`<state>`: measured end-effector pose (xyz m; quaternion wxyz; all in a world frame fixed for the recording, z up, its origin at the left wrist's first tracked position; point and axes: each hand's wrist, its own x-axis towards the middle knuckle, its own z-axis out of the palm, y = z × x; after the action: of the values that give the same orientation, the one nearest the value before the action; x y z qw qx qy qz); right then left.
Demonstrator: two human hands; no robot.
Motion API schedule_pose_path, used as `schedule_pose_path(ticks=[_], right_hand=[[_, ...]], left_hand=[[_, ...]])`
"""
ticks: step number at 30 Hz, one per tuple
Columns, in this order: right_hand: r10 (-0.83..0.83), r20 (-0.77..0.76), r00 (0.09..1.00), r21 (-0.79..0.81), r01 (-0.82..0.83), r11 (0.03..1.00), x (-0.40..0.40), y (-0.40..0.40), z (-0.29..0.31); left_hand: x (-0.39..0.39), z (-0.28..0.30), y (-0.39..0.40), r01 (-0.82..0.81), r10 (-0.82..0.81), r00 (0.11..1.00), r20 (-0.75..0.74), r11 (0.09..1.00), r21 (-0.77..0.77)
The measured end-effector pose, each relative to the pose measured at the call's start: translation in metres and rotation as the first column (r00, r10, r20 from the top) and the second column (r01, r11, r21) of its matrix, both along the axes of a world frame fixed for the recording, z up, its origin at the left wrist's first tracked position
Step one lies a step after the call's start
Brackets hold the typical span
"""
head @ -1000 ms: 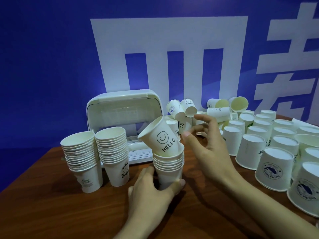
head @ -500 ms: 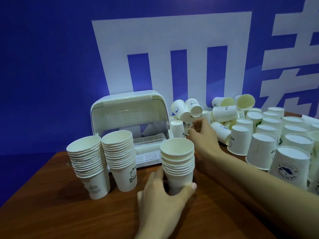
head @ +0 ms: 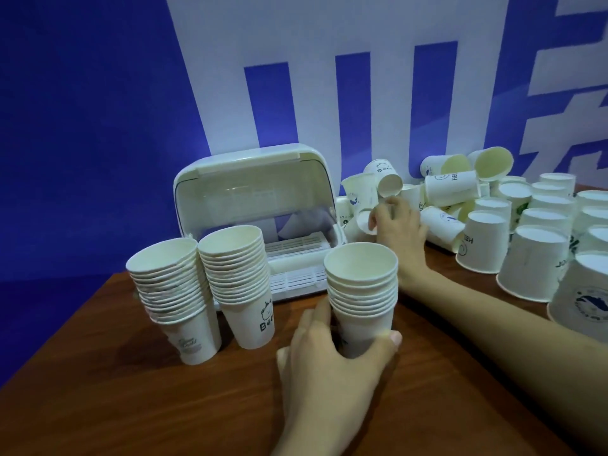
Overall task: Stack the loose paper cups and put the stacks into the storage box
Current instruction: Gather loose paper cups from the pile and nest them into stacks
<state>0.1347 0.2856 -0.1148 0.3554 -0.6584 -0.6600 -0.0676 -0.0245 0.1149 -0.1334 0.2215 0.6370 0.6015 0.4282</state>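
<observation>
The short stack [head: 362,297] stood at lower centre of the frame on the counter [head: 164,406]; my left hand [head: 332,353] curled round its base, likely to steady it for the next cup. My right hand [head: 394,222] reached into the loose cups [head: 447,189] at upper right; whether its grip had closed, I could not tell. Two taller stacks [head: 204,284] waited left, before the open box [head: 256,192].

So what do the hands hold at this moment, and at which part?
The left hand grips the short cup stack around its bottom cup. The right hand reaches into the loose cups; whether it holds one cannot be told.
</observation>
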Motion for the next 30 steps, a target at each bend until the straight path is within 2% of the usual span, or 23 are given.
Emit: schedule_pose_path(ticks=[3, 5, 8, 12, 15, 18, 20, 23, 27, 30], right_hand=[[0.099, -0.138, 0.986, 0.002, -0.099, 0.995, 0.009, -0.03, 0.006], [0.086, -0.21, 0.974, 0.006, -0.087, 0.996, 0.014, -0.044, 0.006], [0.08, -0.199, 0.977, -0.044, -0.091, 0.995, 0.019, -0.056, 0.005], [0.117, -0.214, 0.97, -0.214, -0.163, 0.963, 0.016, -0.06, 0.011], [0.059, -0.174, 0.983, -0.28, -0.107, 0.954, 0.008, -0.056, 0.015], [0.037, -0.272, 0.961, -0.313, -0.125, 0.942, 0.011, -0.054, 0.02], [0.074, -0.414, 0.907, -0.25, -0.191, 0.949, 0.016, -0.061, 0.029], [0.187, -0.605, 0.774, -0.023, -0.252, 0.967, 0.025, -0.081, 0.049], [0.431, -0.658, 0.618, 0.323, -0.286, 0.902, 0.023, -0.127, 0.082], [0.561, -0.657, 0.504, 0.407, -0.389, 0.826, 0.009, -0.153, 0.086]], left_hand=[[0.001, 0.002, -0.003, -0.01, 0.01, 1.0, 0.012, 1.0, -0.001], [0.002, 0.005, -0.005, -0.019, 0.019, 1.0, 0.007, 1.0, 0.0], [0.002, 0.005, -0.005, -0.014, 0.014, 1.0, 0.009, 1.0, 0.005], [0.002, 0.003, -0.004, 0.008, -0.008, 1.0, 0.015, 1.0, 0.004], [0.003, 0.004, -0.004, 0.0, -0.001, 1.0, 0.027, 1.0, 0.007], [0.002, 0.004, -0.004, -0.019, 0.019, 1.0, 0.014, 1.0, 0.005], [0.001, 0.005, -0.004, -0.02, 0.02, 1.0, 0.009, 1.0, -0.001], [0.0, 0.009, -0.006, -0.016, 0.016, 1.0, 0.012, 1.0, -0.016], [0.001, 0.014, -0.007, -0.013, 0.013, 1.0, -0.003, 1.0, -0.012], [0.003, 0.016, -0.009, -0.008, 0.009, 0.999, 0.04, 1.0, -0.027]])
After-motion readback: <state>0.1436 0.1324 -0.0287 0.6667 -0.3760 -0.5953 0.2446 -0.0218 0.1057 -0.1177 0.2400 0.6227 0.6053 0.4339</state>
